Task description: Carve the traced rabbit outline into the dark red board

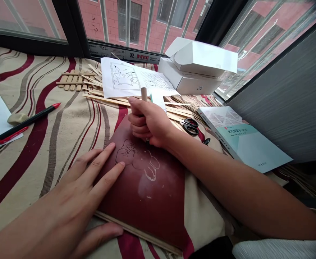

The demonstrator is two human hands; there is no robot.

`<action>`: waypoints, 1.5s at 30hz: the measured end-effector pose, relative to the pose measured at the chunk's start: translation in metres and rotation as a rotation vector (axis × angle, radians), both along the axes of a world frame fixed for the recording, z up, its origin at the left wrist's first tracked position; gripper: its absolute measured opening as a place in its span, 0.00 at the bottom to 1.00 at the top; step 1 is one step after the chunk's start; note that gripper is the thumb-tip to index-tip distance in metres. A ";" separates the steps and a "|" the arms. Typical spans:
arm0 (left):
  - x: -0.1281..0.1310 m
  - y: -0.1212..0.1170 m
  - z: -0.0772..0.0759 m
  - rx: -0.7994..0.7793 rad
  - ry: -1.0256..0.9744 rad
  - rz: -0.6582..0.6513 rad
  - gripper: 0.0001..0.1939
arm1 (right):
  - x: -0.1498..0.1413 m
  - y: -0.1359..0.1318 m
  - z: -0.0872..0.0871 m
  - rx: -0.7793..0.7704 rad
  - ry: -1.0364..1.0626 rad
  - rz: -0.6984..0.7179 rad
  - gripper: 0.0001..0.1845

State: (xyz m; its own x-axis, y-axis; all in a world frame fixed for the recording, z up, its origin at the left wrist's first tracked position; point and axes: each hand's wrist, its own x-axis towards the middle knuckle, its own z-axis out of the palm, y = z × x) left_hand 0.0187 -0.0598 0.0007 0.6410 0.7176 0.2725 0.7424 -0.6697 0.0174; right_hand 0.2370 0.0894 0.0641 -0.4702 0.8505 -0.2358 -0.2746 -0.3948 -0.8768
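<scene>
My left hand (77, 190) lies open with its fingers spread, two fingertips on the left part of the dark red board (158, 205) and the thumb along its lower left edge; I take that as a brace, so the board does not skid or turn on the striped cloth (74, 147). The board sits in the lower centre of the frame, squarely between my forearms, where both hands reach it easily. My right hand (152, 126) is closed in a fist around an upright wooden-handled tool (144, 94), near the board's top edge; that grip seems meant for firm downward pressure, though my fist hides most of the tip. Dark drawn lines (127, 153) and a pale cut outline (151, 169) lie uncovered between my hands, so I can see them. Toward the top centre, the printed sheets (124, 77) lie face up over wooden strips (106, 99), readable from here. The black scissors (190, 127) and the pale green book (251, 140) lie beyond my right forearm, while the red-tipped pen (36, 118) and eraser (17, 118) sit at left, apart from the board.
</scene>
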 end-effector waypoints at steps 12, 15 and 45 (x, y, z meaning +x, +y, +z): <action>0.002 0.001 -0.001 -0.009 -0.001 0.018 0.47 | 0.008 -0.002 -0.002 0.027 0.105 -0.157 0.33; 0.002 0.002 -0.002 0.024 0.033 -0.004 0.49 | 0.006 -0.007 0.000 0.053 0.126 -0.193 0.34; 0.003 0.003 0.001 0.078 0.000 -0.023 0.47 | -0.004 -0.014 -0.013 0.508 -0.085 -0.223 0.33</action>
